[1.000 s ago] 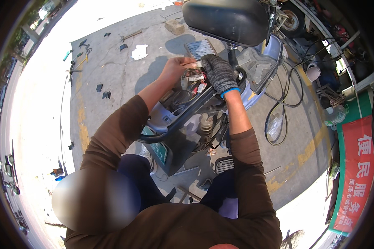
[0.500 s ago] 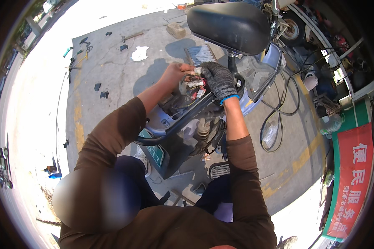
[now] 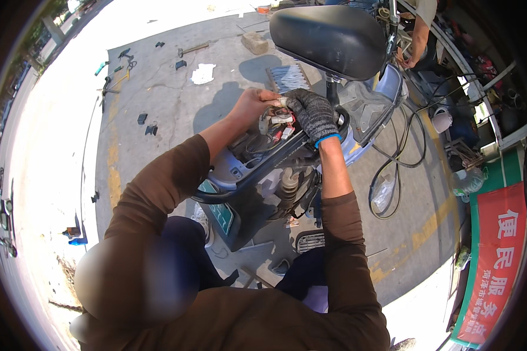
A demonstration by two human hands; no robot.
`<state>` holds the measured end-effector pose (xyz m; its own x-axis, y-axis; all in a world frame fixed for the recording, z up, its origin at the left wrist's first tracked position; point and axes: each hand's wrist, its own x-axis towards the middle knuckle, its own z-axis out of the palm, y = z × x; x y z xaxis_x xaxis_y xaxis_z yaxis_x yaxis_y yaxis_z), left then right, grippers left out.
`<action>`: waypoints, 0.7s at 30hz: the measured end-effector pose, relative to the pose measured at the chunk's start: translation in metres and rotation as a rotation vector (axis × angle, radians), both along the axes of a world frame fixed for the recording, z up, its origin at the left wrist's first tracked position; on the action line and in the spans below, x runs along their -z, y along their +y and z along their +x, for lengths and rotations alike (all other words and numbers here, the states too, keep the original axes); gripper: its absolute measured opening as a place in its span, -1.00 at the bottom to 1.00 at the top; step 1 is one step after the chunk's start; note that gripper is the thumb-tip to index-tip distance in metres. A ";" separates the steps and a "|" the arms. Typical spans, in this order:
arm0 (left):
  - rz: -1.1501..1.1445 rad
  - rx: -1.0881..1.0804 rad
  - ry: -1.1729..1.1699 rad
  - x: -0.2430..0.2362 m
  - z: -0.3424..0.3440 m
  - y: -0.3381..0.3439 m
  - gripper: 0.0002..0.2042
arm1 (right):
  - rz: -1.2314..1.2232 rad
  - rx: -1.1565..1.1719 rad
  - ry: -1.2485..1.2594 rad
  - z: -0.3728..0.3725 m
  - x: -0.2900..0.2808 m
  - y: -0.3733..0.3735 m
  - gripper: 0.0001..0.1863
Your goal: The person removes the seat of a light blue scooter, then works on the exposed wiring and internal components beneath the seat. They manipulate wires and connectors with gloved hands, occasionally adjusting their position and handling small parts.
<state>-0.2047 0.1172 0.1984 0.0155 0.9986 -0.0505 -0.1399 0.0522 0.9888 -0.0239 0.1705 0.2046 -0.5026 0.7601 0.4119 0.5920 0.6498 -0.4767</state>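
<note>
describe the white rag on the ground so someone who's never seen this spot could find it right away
Start at the big black scooter seat at the top of the view, then look left across the grey concrete pavement. The white rag lies crumpled there, beyond the person's bare left hand. It is the only pale, soft thing among small dark tools and parts.

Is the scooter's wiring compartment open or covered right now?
Open: the wiring compartment shows bare wires and connectors, where the left hand and gloved right hand meet.
</note>
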 end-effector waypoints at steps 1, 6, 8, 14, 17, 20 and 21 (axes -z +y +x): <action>0.004 -0.006 0.004 0.001 -0.001 0.000 -0.81 | -0.005 0.005 -0.008 -0.001 -0.001 -0.001 -0.67; 0.026 -0.020 0.025 0.005 0.001 0.002 -0.82 | -0.010 0.025 -0.057 -0.001 -0.004 -0.003 -0.67; 0.020 -0.006 0.018 0.007 0.000 0.004 -0.82 | -0.019 0.005 -0.044 0.000 -0.004 -0.003 -0.67; -0.023 0.020 0.094 0.007 -0.004 0.008 -0.74 | -0.009 -0.022 0.028 0.001 -0.006 -0.008 -0.67; -0.087 0.065 -0.015 0.004 -0.007 0.007 -0.73 | -0.027 -0.079 0.197 0.010 -0.008 -0.010 -0.63; -0.067 0.073 -0.037 -0.002 -0.016 0.008 -0.70 | -0.037 -0.076 0.337 0.027 -0.016 -0.016 -0.64; -0.098 0.070 -0.045 -0.005 -0.018 0.008 -0.69 | -0.017 -0.013 0.319 0.035 -0.019 -0.020 -0.65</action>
